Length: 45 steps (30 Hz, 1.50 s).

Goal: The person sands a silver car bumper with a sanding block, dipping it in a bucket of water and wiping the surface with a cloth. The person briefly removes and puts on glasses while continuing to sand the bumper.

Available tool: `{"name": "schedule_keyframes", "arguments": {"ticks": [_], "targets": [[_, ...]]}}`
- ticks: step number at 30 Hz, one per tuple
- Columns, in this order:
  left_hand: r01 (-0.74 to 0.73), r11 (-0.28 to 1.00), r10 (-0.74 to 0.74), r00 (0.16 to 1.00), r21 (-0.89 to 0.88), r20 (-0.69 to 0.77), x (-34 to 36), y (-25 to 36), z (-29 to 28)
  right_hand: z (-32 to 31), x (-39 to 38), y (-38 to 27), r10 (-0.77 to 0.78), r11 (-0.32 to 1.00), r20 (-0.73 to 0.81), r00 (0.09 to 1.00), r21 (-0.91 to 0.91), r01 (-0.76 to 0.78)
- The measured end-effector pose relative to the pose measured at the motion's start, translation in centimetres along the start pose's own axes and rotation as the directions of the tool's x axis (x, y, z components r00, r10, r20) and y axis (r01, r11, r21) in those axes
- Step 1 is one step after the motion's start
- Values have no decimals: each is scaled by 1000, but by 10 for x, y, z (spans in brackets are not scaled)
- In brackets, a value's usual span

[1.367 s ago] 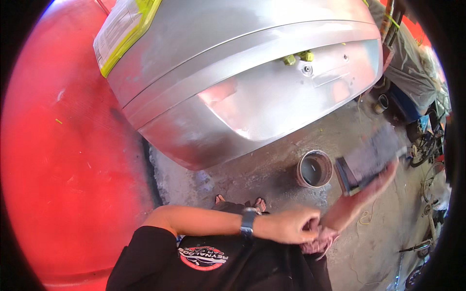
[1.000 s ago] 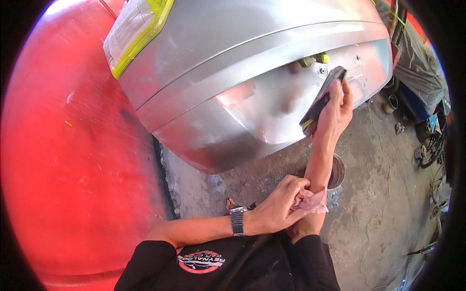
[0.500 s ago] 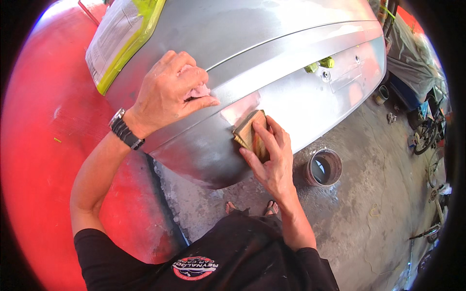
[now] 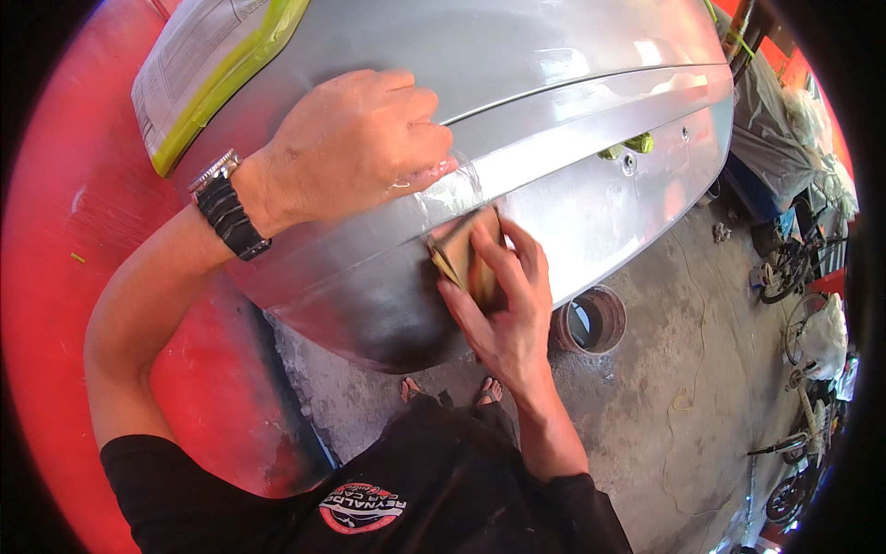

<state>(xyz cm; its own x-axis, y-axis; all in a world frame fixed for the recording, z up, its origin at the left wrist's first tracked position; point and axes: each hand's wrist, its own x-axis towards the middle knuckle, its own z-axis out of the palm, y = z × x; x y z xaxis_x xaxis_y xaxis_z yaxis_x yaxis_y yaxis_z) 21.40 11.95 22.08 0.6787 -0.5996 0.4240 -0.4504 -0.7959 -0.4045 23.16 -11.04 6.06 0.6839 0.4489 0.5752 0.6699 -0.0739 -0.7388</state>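
My left hand (image 4: pixel 365 143), with a watch on its wrist, is closed in a fist above the ridge of a silver-grey car body panel (image 4: pixel 388 277). A bit of wet pink cloth or sponge (image 4: pixel 430 174) peeks out under its fingers; the rest is hidden. Clear water (image 4: pixel 454 189) runs from the fist over the ridge. Just below it, my right hand (image 4: pixel 512 309) grips a worn tan sanding block (image 4: pixel 459 242) between thumb and fingers, against the panel near its rounded corner. Dull, darker grey covers the corner beneath the block.
Masking paper edged with yellow-green tape (image 4: pixel 221 97) covers the upper left. A red car body (image 4: pixel 83 351) stands at left. On the concrete floor (image 4: pixel 646 397) sits a bucket (image 4: pixel 616 319) of water. Bicycles (image 4: pixel 801 268) and plastic sheeting (image 4: pixel 771 129) line the right side.
My left hand has moved right along the ridge and tightened round the pink cloth or sponge, and water now spills onto the panel. The sanding block has shifted slightly and tilted.
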Motion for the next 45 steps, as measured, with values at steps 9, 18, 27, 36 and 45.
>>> {"name": "schedule_keyframes", "arguments": {"ticks": [9, 18, 27, 36, 45], "targets": [[20, 999, -24, 995, -48, -92, 3, -3, 7, 1, 1, -7, 13, 999, 5, 1000, -49, -12], [5, 997, -16, 992, -83, -129, 5, -5, 8, -1, -10, -3, 4, 998, 21, 1000, -55, -3], [12, 998, -19, 994, -67, -105, 5, -3, 4, 4, -9, -5, -72, 995, -25, 997, -65, 71], [0, 999, -5, 995, -53, -96, 7, -2, 4, 2, -2, -12, -52, 997, 7, 999, -55, 52], [-9, 998, 2, 993, -58, -115, 4, -5, 6, 3, -1, -15, -28, 996, 5, 1000, -82, 28]]}}
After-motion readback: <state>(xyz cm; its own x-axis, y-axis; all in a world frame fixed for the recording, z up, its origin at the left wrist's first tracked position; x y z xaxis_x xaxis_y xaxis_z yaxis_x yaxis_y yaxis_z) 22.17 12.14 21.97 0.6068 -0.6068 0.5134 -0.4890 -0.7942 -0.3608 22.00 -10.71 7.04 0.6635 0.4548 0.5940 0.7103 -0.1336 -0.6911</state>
